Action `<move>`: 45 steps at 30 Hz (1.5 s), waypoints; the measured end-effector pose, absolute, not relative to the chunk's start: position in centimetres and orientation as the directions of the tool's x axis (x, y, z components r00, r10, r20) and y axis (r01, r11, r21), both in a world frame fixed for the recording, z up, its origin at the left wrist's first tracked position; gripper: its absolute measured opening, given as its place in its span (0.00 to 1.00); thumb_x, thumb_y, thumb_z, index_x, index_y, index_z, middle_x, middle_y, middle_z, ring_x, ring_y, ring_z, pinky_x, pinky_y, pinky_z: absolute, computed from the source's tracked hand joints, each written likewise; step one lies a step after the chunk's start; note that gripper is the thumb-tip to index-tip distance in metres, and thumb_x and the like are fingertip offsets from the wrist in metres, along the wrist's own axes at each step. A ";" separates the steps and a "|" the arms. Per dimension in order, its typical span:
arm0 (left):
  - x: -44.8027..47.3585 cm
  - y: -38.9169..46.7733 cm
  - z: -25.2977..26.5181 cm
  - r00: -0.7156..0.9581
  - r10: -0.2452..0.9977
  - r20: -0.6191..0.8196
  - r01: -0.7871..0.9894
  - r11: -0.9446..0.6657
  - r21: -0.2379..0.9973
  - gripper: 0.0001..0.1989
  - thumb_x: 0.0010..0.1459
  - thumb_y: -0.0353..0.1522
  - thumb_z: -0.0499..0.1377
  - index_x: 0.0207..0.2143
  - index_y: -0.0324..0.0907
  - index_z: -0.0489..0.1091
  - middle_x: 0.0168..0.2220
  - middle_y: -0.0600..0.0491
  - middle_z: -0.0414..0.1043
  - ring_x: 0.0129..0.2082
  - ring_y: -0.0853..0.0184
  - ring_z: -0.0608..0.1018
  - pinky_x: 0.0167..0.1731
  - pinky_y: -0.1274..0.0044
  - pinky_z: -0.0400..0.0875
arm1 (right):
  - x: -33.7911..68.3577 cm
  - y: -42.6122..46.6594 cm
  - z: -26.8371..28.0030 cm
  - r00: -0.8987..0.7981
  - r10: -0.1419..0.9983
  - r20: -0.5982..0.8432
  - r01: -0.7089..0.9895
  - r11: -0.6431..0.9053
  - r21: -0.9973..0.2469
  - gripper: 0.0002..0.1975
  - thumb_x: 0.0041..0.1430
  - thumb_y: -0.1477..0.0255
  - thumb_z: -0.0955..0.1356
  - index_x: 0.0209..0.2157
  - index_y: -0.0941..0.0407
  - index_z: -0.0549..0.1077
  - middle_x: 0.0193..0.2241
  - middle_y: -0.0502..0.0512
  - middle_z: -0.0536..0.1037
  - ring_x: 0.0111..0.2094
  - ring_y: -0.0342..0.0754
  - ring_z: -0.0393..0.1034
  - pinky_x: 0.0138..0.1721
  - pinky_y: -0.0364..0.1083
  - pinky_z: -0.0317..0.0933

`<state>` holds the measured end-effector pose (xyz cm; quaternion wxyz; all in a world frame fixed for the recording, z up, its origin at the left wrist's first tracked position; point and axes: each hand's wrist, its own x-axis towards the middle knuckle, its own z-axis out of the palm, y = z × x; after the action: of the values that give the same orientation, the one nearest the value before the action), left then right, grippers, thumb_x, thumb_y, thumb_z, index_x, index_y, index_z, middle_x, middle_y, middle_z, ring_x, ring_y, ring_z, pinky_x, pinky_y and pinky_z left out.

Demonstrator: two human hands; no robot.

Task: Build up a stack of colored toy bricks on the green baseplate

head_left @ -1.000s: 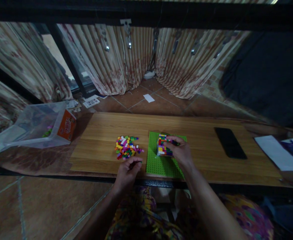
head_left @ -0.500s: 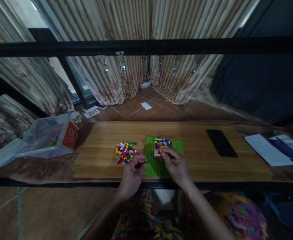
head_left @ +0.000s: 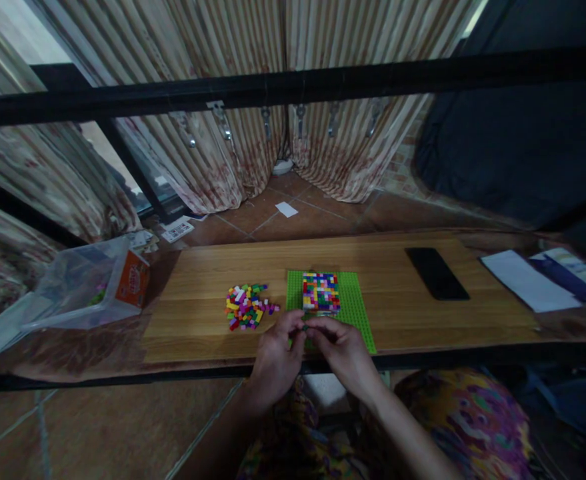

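Note:
Over the near part of a green studded baseplate (head_left: 355,313), my left hand (head_left: 279,353) and my right hand (head_left: 345,350) meet fingertip to fingertip. Both are closed in a pinch around a small dark green toy brick (head_left: 305,327), mostly covered by the fingers. Just beyond them, a square block of many-coloured bricks (head_left: 321,291) stands on the baseplate, its top packed with small pieces. Left of the baseplate lies a loose pile of coloured bricks (head_left: 245,307), with a few pieces strayed toward it.
A wooden board (head_left: 203,267) carries all this. On its right lies a black phone-like slab (head_left: 437,273), with papers (head_left: 527,280) past the board's edge. At the left stands a clear plastic box (head_left: 87,287) with an orange label. A dark rail (head_left: 253,90) crosses before the curtains.
My right hand has come off the brick block and moved back toward me to join my left hand. My left hand has shifted slightly right. The view has tilted a little.

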<state>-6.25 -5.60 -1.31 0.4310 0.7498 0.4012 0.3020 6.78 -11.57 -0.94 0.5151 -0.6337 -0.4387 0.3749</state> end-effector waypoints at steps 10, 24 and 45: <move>-4.3 -5.3 -1.4 0.348 0.937 -0.010 0.091 -0.023 0.996 0.13 0.53 0.27 0.59 0.43 0.41 0.69 0.33 0.53 0.77 0.34 0.67 0.79 0.38 0.74 0.73 | 6.8 -11.7 -1.9 0.380 0.865 0.328 0.523 0.092 -0.847 0.12 0.61 0.74 0.65 0.44 0.51 0.77 0.39 0.52 0.81 0.42 0.47 0.76 0.43 0.45 0.68; -3.6 -5.2 -1.6 0.299 0.954 -0.026 -0.007 0.029 1.000 0.11 0.52 0.27 0.60 0.40 0.41 0.70 0.31 0.54 0.78 0.32 0.68 0.79 0.37 0.76 0.72 | 7.4 -11.2 -1.5 0.353 0.851 0.390 0.646 0.080 -0.759 0.09 0.60 0.77 0.66 0.39 0.52 0.75 0.35 0.52 0.78 0.36 0.46 0.73 0.38 0.44 0.67; -4.1 -2.8 -3.7 0.347 0.938 0.018 0.247 -0.110 0.963 0.19 0.56 0.30 0.57 0.51 0.42 0.68 0.49 0.47 0.72 0.41 0.64 0.77 0.40 0.71 0.73 | 12.2 -6.6 -4.5 0.525 0.752 0.399 0.641 -0.041 -0.767 0.08 0.56 0.62 0.69 0.35 0.48 0.81 0.49 0.56 0.72 0.52 0.54 0.62 0.54 0.59 0.55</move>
<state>-4.13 -2.80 -3.67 0.4919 0.6569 0.4509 0.3512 12.22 -6.59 -4.54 0.4953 -0.7191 -0.4841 0.0561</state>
